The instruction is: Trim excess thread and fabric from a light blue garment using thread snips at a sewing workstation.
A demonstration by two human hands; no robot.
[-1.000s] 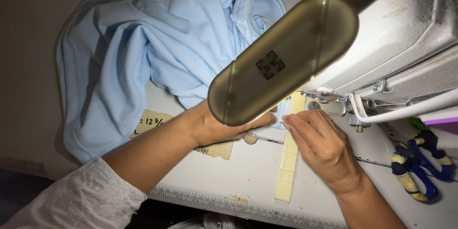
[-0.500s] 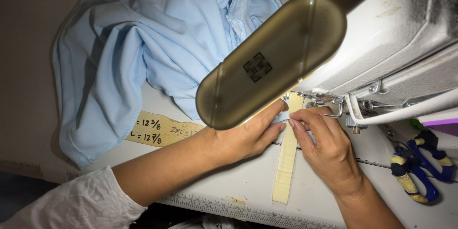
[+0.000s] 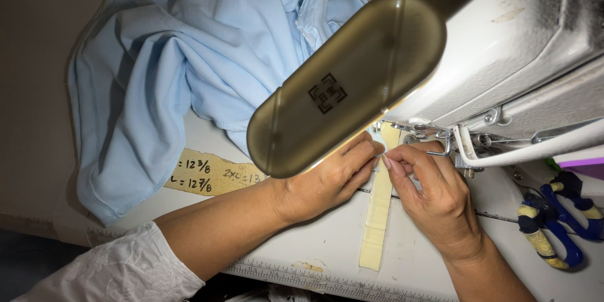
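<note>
The long, olive-brown oval lamp head hung between the camera and the work, hiding the needle area of the white industrial sewing machine and part of the left hand. Whatever the fingertips met on was too small to make out; it may have been a thread. The right hand had its thumb and forefinger pinched together just beside the left fingertips; the left fingers were curled close, but their grip could not be told. Both hands lay over the pale yellow strip of tape on the white machine table. The crumpled light blue knit garment lay at the upper left, cut off by the frame. Compared with half a second before, the lamp sat slightly lower and the hands had closed together.
</note>
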